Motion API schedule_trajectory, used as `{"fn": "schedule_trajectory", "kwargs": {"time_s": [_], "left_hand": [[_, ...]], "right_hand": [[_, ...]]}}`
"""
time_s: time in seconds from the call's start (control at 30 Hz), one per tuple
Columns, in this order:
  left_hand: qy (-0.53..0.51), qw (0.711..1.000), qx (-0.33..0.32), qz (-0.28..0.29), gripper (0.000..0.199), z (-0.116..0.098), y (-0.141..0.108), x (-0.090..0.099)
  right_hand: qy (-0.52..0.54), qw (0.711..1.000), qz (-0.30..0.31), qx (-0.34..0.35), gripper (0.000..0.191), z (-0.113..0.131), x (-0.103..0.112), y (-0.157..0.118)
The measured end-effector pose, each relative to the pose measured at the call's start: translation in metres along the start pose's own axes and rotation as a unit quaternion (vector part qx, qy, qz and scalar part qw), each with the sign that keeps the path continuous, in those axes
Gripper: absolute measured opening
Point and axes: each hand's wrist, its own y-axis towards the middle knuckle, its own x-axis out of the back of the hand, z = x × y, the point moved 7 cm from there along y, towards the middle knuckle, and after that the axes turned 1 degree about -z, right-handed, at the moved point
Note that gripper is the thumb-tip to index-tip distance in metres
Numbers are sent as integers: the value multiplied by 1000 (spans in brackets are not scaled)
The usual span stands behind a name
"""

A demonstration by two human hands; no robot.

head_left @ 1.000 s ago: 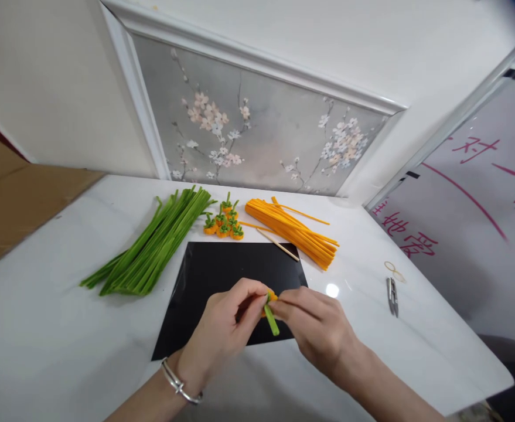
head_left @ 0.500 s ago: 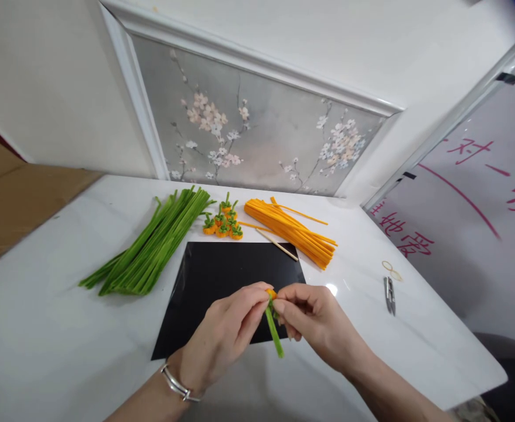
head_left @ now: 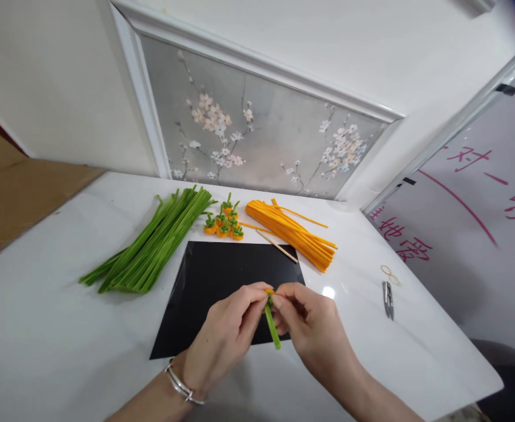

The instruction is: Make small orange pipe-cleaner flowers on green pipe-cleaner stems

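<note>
Between my hands is a small orange and green pipe-cleaner piece [head_left: 272,326], its green stem hanging down toward me. My left hand [head_left: 231,319], with a silver bracelet at the wrist, pinches its orange top from the left. From the right, my right hand [head_left: 307,313] pinches the same piece with thumb and forefinger. Both hands are over the near part of a black mat [head_left: 222,272]. Beyond the mat stands a cluster of small orange and green pieces [head_left: 223,225].
Green pipe cleaners [head_left: 152,249] lie at the left, orange ones [head_left: 292,234] at the back right. A thin wooden stick [head_left: 279,246] touches the mat's far edge. Silver snips [head_left: 388,300] and rubber bands [head_left: 389,275] lie on the white table [head_left: 94,334] at the right.
The fingers of my right hand have closed in nearer to the piece, and the green stem has shifted slightly. The view has moved a little.
</note>
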Motion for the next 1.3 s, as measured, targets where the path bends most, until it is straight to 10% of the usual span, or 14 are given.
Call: {"fn": "schedule_trajectory", "kwargs": {"time_s": [0.33,0.73,1.0,1.3], "left_hand": [[-25,997,69,-28,9,12,-3,3],[-190,964,178,51,16,17,4,-10],[-306,909,234,159,15,17,6,-17],[-280,929,213,111,14,20,5,-15]], "right_hand": [[-30,994,-44,99,15,2,1,-1],[-143,966,40,211,17,22,10,8],[-135,972,164,105,14,12,7,18],[-191,963,63,181,13,18,2,10]]}}
